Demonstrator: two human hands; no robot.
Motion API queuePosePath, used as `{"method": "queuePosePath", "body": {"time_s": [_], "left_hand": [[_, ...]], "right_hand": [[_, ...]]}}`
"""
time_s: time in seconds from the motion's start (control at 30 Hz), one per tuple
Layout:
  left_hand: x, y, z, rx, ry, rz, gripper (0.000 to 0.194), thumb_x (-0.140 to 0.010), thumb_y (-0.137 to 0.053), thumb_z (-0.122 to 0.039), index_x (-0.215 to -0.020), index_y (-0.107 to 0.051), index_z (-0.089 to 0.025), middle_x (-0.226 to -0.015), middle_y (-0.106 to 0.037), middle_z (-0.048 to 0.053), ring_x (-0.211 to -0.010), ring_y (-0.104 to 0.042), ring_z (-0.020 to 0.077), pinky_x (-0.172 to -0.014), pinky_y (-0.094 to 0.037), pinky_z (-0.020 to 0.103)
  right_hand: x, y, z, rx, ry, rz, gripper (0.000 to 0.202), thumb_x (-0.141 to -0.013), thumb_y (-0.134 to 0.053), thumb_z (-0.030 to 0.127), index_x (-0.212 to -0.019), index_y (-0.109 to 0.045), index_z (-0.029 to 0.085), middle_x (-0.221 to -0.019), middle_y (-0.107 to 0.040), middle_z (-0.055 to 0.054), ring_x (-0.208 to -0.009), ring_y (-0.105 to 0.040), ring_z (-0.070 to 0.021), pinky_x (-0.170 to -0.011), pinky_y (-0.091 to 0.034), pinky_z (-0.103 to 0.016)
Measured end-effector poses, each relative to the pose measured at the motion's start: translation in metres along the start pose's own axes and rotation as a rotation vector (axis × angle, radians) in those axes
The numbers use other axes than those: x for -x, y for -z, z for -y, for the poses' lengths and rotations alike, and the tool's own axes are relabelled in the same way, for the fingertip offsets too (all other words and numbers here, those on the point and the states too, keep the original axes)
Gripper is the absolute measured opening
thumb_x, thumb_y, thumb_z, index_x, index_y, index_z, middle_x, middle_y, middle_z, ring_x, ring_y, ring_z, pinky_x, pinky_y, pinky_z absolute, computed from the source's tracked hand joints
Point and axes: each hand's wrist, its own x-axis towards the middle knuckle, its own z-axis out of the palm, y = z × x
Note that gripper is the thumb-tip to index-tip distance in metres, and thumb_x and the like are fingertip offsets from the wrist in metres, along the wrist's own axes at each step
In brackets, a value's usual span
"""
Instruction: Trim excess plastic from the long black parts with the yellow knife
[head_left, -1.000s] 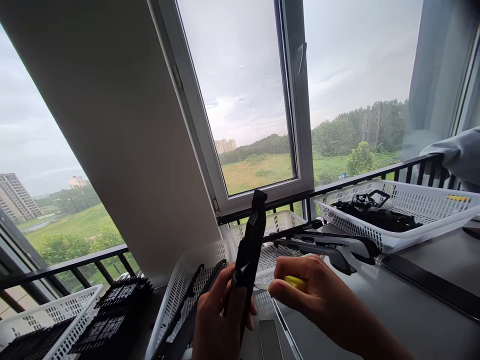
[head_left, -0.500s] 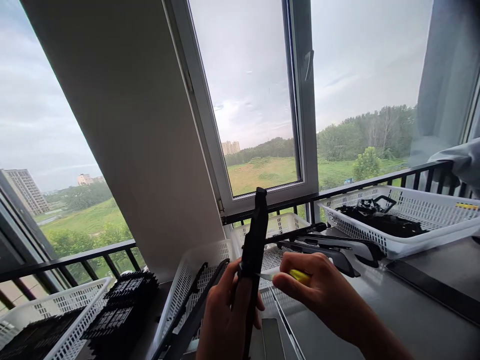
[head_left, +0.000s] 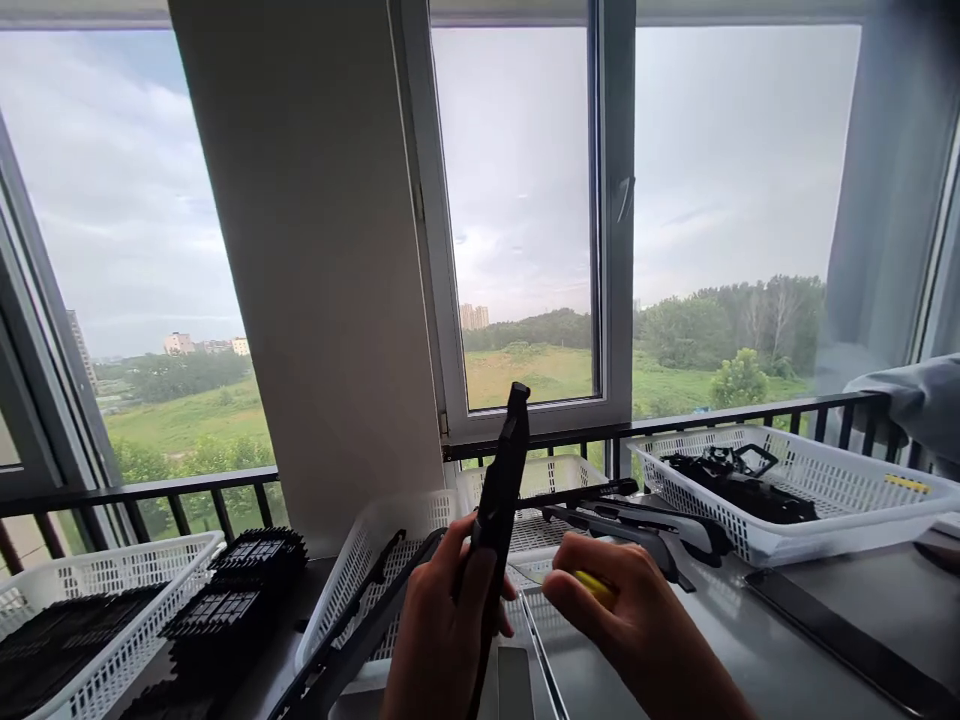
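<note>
My left hand (head_left: 450, 620) is wrapped round a long black plastic part (head_left: 504, 470), which stands up steeply with its narrow end at the top. In my right hand (head_left: 619, 610) is a knife with a yellow handle (head_left: 596, 587), most of it covered by my fingers. Its thin blade points left toward the black part, close to my left fingertips. Whether the blade touches the part I cannot tell. Below my hands, a flat grey rectangular object (head_left: 514, 685) lies on the table.
Long black parts lie in the white basket (head_left: 330, 600) at left-centre, and grey-black parts (head_left: 660, 530) beyond my right hand. A white basket (head_left: 847, 535) at right holds black pieces. Stacked black grids (head_left: 217, 610) stand beside another basket (head_left: 202, 560). A dark strip (head_left: 840, 630) lies at right.
The view has levelled and tilted up slightly. Both hands keep their holds, and the blade now shows slightly lower along the black part.
</note>
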Motion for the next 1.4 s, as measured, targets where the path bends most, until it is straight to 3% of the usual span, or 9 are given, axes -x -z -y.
{"method": "queuePosePath", "body": {"time_s": [0.1, 0.2, 0.33, 0.53, 0.67, 0.97, 1.07, 1.3, 1.4], "left_hand": [[0.008, -0.008, 0.015, 0.115, 0.009, -0.058, 0.053, -0.105, -0.052, -0.072, -0.096, -0.065, -0.021, -0.075, -0.077, 0.002, -0.052, -0.069, 0.0162, -0.057, -0.054, 0.027], [0.027, -0.015, 0.045, 0.203, 0.149, -0.037, 0.059, -0.099, -0.055, -0.079, -0.101, -0.066, -0.021, -0.067, -0.073, 0.001, -0.054, -0.068, 0.0199, -0.054, -0.052, 0.028], [0.070, -0.013, 0.091, 0.159, 0.245, 0.013, 0.062, -0.094, -0.064, -0.079, -0.103, -0.073, -0.018, -0.092, -0.078, 0.007, -0.085, -0.071, 0.0248, -0.077, -0.058, 0.032], [0.105, -0.007, 0.130, 0.146, 0.355, -0.013, 0.060, -0.090, -0.068, -0.078, -0.084, -0.071, -0.018, -0.073, -0.065, 0.001, -0.072, -0.056, 0.0191, -0.069, -0.048, 0.029], [0.108, -0.008, 0.135, 0.157, 0.374, -0.029, 0.054, -0.094, -0.067, -0.072, -0.091, -0.074, -0.018, -0.077, -0.065, 0.001, -0.073, -0.052, 0.0180, -0.070, -0.046, 0.028], [0.120, -0.009, 0.137, 0.226, 0.425, 0.020, 0.059, -0.097, -0.066, -0.070, -0.115, -0.078, -0.015, -0.102, -0.080, 0.008, -0.088, -0.066, 0.0241, -0.087, -0.053, 0.033], [0.121, -0.009, 0.138, 0.237, 0.442, 0.046, 0.058, -0.099, -0.064, -0.067, -0.120, -0.078, -0.015, -0.104, -0.080, 0.008, -0.086, -0.065, 0.0234, -0.083, -0.051, 0.032], [0.121, -0.004, 0.135, 0.230, 0.403, 0.158, 0.044, -0.097, -0.059, -0.038, -0.132, -0.076, -0.018, -0.120, -0.079, 0.008, -0.109, -0.068, 0.0296, -0.107, -0.050, 0.040], [0.121, -0.005, 0.136, 0.193, 0.422, 0.141, 0.041, -0.099, -0.057, -0.040, -0.126, -0.077, -0.016, -0.110, -0.080, 0.008, -0.106, -0.068, 0.0295, -0.102, -0.051, 0.038]], "right_hand": [[0.007, -0.009, -0.015, -0.064, 0.020, 0.018, 0.082, -0.091, -0.040, 0.098, -0.066, -0.048, 0.020, -0.064, -0.046, 0.001, -0.063, -0.042, -0.0141, -0.060, -0.029, -0.027], [0.018, -0.030, -0.042, -0.054, 0.013, 0.126, 0.083, -0.091, -0.036, 0.099, -0.065, -0.041, 0.020, -0.064, -0.042, 0.001, -0.064, -0.039, -0.0136, -0.060, -0.027, -0.027], [0.041, -0.065, -0.079, -0.035, -0.017, 0.230, 0.083, -0.092, -0.034, 0.099, -0.064, -0.034, 0.021, -0.063, -0.036, 0.003, -0.063, -0.033, -0.0120, -0.059, -0.020, -0.028], [0.061, -0.094, -0.100, 0.050, -0.080, 0.345, 0.080, -0.096, -0.038, 0.093, -0.062, -0.036, 0.020, -0.060, -0.036, 0.003, -0.061, -0.032, -0.0121, -0.062, -0.019, -0.030], [0.065, -0.095, -0.107, 0.079, -0.108, 0.347, 0.080, -0.098, -0.035, 0.091, -0.062, -0.037, 0.020, -0.059, -0.035, 0.003, -0.060, -0.029, -0.0124, -0.062, -0.018, -0.031], [0.074, -0.099, -0.121, 0.117, -0.126, 0.343, 0.081, -0.098, -0.034, 0.092, -0.062, -0.035, 0.020, -0.057, -0.034, 0.003, -0.059, -0.030, -0.0126, -0.062, -0.018, -0.031], [0.075, -0.099, -0.125, 0.154, -0.139, 0.319, 0.082, -0.099, -0.032, 0.092, -0.061, -0.037, 0.020, -0.058, -0.038, 0.001, -0.060, -0.032, -0.0132, -0.062, -0.019, -0.032], [0.075, -0.093, -0.131, 0.170, -0.181, 0.303, 0.082, -0.101, -0.035, 0.090, -0.060, -0.043, 0.020, -0.059, -0.046, 0.000, -0.061, -0.037, -0.0140, -0.063, -0.021, -0.032], [0.075, -0.091, -0.130, 0.159, -0.159, 0.324, 0.080, -0.101, -0.041, 0.087, -0.060, -0.049, 0.019, -0.058, -0.047, 0.000, -0.060, -0.039, -0.0133, -0.063, -0.022, -0.031]]}}
